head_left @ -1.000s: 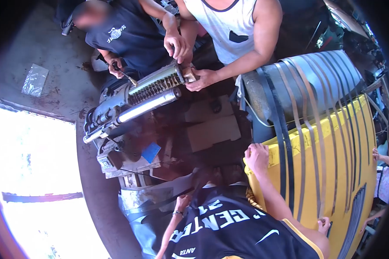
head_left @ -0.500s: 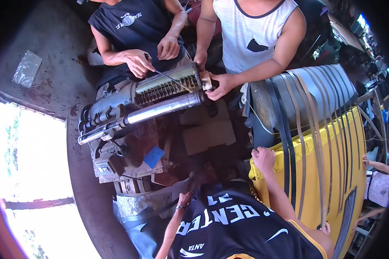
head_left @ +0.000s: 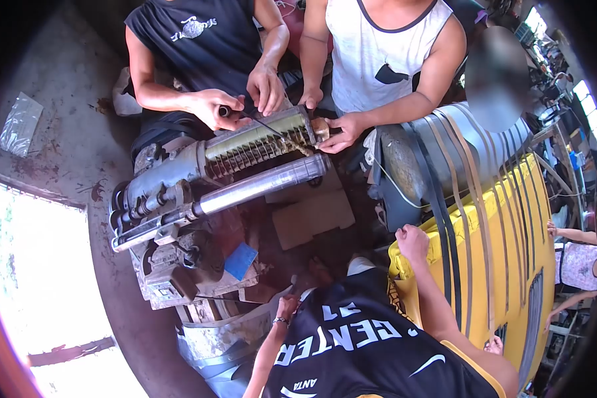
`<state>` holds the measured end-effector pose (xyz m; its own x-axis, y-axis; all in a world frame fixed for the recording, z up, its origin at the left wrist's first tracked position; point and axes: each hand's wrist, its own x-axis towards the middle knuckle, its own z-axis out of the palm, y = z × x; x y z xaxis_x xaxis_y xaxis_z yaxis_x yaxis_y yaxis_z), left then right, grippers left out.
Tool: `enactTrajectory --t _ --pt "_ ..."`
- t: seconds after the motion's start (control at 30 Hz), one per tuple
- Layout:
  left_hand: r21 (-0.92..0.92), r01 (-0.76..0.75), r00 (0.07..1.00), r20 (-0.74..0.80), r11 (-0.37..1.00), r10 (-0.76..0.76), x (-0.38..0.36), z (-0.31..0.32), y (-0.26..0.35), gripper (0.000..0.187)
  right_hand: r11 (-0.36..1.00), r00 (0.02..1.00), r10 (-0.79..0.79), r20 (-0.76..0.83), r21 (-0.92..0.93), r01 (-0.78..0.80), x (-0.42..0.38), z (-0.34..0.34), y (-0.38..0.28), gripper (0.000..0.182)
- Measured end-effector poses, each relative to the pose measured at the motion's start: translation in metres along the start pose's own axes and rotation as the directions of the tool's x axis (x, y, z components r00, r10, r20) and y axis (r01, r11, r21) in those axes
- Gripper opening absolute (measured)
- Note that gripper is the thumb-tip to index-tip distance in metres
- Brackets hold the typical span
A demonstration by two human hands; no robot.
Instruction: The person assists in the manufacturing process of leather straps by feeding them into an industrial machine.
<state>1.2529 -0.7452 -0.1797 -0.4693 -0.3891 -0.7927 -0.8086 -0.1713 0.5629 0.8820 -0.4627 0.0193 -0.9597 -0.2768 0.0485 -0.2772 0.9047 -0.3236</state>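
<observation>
My right hand (head_left: 412,242) clenches the panel (head_left: 511,265) edge, right of the cylinder (head_left: 259,186). Left hand (head_left: 286,308), below the cylinder: grip, I cannot tell. If my clench slackens, the panel may slide.

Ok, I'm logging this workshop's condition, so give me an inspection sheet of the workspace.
Surface: stained concrete floor.
Job's things: ribbed machine cylinder above a polished rod; co-workers' hands on the cylinder, one with a thin tool.
Clutter: plastic bag, cardboard, blue piece.
Hands: right hand rests on the yellow panel; left hand low, holding nothing visible.
Cables: nothing seen; straps drape the panel.
Surroundings: sunlit opening beside the floor.
</observation>
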Motion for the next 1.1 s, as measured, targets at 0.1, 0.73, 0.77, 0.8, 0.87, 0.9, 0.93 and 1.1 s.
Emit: enactTrajectory --t 0.1,0.73,0.77,0.8,0.87,0.9,0.93,1.1 --pt "0.168 0.019 1.000 -0.004 0.986 -0.019 -0.008 -0.003 -0.009 0.023 1.000 0.999 0.013 0.031 -0.011 -0.012 -0.002 -0.004 0.001 0.026" --pt "-0.145 0.097 0.980 -0.161 0.985 -0.120 -0.010 0.018 -0.002 0.033 0.997 0.993 -0.001 0.116 -0.070 0.009 0.004 -0.004 -0.001 0.024" --pt "-0.073 0.088 0.980 -0.172 0.993 -0.100 -0.009 0.018 0.000 0.033 0.998 0.992 -0.004 0.127 -0.067 0.013 0.005 -0.004 0.000 0.024" --pt "0.002 0.086 0.980 -0.178 0.996 -0.084 -0.009 0.019 0.001 0.032 0.998 0.990 -0.003 0.141 -0.067 0.012 0.003 -0.004 0.002 0.024" --pt "0.133 0.032 0.986 -0.169 0.991 -0.009 -0.011 0.023 0.001 0.033 0.997 0.988 -0.035 0.148 -0.058 0.044 0.003 -0.002 0.007 0.022" --pt "0.188 -0.021 0.987 -0.154 0.982 0.051 -0.008 0.023 -0.001 0.034 0.997 0.988 -0.041 0.152 -0.061 0.051 0.003 -0.004 0.006 0.021" --pt "0.165 -0.017 0.987 -0.157 0.986 0.043 -0.006 0.025 -0.004 0.034 0.996 0.987 -0.047 0.156 -0.063 0.058 0.004 -0.004 0.006 0.021" --pt "-0.121 0.097 0.976 -0.182 0.988 -0.118 -0.023 0.027 0.020 0.032 0.995 0.986 -0.075 0.147 -0.050 0.083 0.004 0.000 0.010 0.019"
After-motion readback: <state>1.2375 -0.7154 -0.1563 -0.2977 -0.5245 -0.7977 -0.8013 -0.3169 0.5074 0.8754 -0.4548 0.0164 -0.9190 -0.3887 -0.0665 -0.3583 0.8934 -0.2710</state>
